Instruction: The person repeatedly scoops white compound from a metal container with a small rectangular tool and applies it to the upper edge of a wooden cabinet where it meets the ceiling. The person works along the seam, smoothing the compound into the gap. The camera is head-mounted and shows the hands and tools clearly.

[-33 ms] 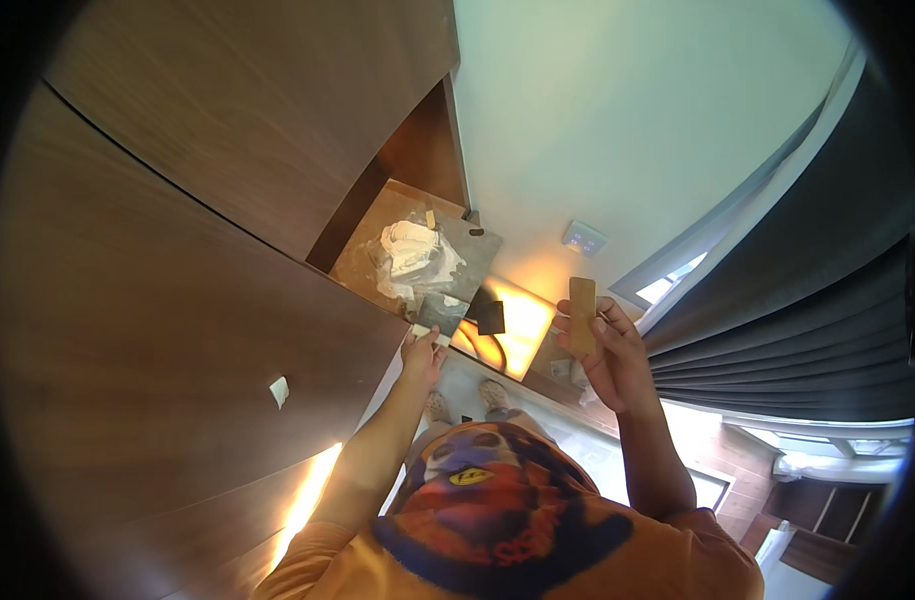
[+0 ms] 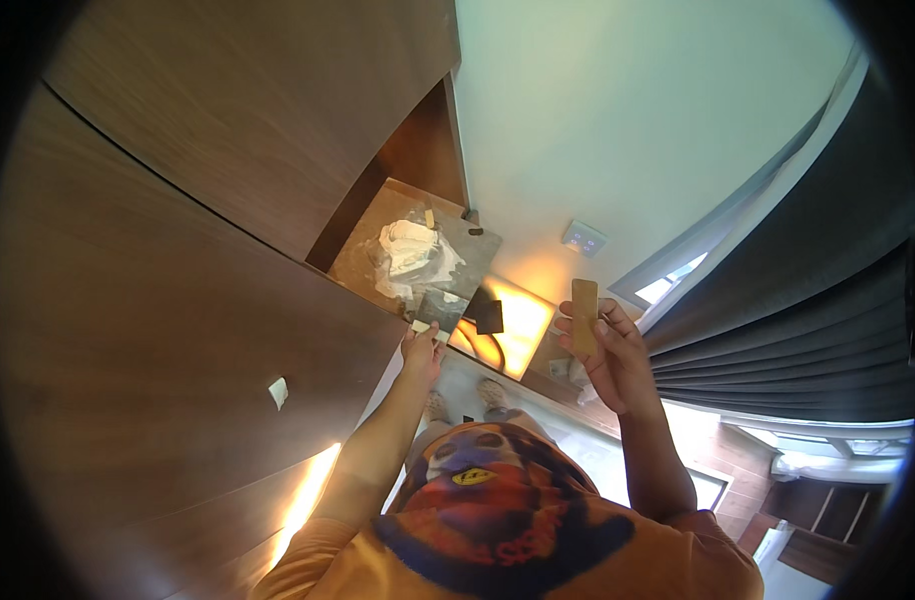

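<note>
My left hand is closed around the pale handle of a wide putty knife. Its flat grey blade rests over the near edge of a grey board, and I cannot tell whether it touches. A heap of white putty lies on that board, smeared around its sides, with a small yellowish piece beyond it. Raised at the right, my right hand grips a flat tan strip with a rounded top end, held upright between thumb and fingers. Its material is not plain to see.
Large brown wood panels fill the left side, one bearing a pale patch. Ahead is a pale wall with a switch plate. A glowing surface carries a dark square object. Dark curtains hang at right.
</note>
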Demonstrator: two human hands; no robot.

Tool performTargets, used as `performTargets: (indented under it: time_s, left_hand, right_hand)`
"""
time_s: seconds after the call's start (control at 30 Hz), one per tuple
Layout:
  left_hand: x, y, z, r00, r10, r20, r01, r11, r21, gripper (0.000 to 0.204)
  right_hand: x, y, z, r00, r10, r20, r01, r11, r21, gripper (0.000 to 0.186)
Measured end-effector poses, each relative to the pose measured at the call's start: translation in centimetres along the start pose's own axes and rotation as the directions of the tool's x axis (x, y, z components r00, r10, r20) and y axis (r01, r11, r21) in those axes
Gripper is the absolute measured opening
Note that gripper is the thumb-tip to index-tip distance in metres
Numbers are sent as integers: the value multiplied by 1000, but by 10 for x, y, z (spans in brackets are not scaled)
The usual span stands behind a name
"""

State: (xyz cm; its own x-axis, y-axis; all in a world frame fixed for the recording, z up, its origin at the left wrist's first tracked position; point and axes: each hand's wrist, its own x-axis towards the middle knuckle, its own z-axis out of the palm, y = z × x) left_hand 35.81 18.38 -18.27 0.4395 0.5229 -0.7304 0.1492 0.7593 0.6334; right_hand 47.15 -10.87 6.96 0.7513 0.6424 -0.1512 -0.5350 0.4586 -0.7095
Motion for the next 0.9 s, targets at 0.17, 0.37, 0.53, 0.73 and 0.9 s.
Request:
performTargets:
  time_s: [0.17, 0.37, 0.53, 0.73, 0.9]
  left_hand:
    - [33, -10, 23, 994, -25, -107, 8, 987, -158, 26]
    - [66, -18, 29, 988, -6, -154, -39, 955, -293, 32]
    - [51, -18, 13, 999, -12, -46, 1, 969, -246, 36]
    - [-114, 40, 32, 939, 229, 256, -247, 968, 39, 34]
    - [-227, 119, 76, 662, 524, 536, -686, 712, 152, 44]
  right_hand:
    - [-11, -8, -9, 998, -35, -52, 32, 998, -50, 23]
    - [-14, -6, -11, 994, -55, -94, 48, 996, -71, 22]
    - [-11, -1, -2, 987, 59, -149, -53, 997, 49, 24]
    - [15, 6, 7, 996, 70, -57, -70, 997, -7, 20]
    - [34, 15, 31, 997, 38, 72, -23, 980, -198, 17]
